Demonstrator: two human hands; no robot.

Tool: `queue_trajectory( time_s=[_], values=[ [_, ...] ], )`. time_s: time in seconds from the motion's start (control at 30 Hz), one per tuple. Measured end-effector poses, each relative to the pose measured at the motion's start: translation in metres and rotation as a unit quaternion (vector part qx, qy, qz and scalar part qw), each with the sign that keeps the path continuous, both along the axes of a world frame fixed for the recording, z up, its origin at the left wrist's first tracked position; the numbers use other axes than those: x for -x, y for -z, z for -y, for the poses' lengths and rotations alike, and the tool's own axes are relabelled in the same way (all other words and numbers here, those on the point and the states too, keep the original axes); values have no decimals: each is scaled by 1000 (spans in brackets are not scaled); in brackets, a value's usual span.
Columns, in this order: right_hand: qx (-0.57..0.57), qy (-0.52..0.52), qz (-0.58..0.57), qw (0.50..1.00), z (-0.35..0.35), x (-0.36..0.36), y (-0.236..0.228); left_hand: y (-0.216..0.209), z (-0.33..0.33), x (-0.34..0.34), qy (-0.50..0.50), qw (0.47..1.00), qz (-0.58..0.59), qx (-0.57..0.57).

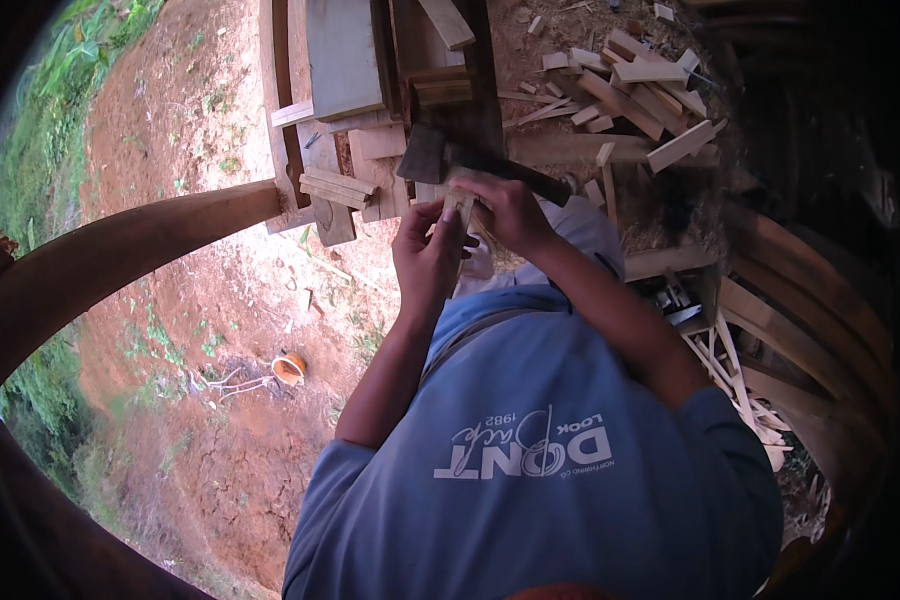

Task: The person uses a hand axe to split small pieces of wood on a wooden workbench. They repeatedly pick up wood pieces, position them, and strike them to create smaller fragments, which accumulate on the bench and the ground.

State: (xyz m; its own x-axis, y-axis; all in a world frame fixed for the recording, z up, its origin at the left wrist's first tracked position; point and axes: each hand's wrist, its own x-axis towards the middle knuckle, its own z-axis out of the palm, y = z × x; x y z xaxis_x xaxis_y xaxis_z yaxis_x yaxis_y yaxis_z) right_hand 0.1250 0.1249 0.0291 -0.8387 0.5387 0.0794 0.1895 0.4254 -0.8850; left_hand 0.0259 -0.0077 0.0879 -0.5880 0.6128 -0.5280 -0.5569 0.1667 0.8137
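In front of my chest, my left hand (430, 245) grips a short, narrow wood piece (460, 206), its thumb laid along the face. My right hand (515, 212) is closed at the far end of the same piece, with the index finger reaching across its top; part of that grip is hidden. Just beyond both hands lies a hatchet (423, 154) with a broad dark blade, its handle (525, 178) running off to the right behind my right hand. To the left of the hatchet, a few small wood strips (338, 187) rest stacked on the bench.
A thick grey-topped wood block (344, 60) sits on the bench at the far side. Cut offcuts (640, 90) are heaped at the far right. A curved beam (140, 235) crosses on the left. An orange bowl-like container (289, 369) lies on the dirt.
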Motion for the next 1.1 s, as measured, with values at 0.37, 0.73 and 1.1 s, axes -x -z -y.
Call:
queue_trajectory(
  time_s=[0.37, 0.73, 1.1],
  values=[
    [-5, 5, -23, 1000, -2, -1, 15, -3, -3, 2, 9, 1000, 10, 22],
    [17, -20, 15, 1000, -7, -2, 12, -1, -9, 8, 22, 999, -25, 20],
    [-130, 56, 173, 975, -48, -39, 8, 13, 0, 17, 37, 998, -42, 24]
  ],
)
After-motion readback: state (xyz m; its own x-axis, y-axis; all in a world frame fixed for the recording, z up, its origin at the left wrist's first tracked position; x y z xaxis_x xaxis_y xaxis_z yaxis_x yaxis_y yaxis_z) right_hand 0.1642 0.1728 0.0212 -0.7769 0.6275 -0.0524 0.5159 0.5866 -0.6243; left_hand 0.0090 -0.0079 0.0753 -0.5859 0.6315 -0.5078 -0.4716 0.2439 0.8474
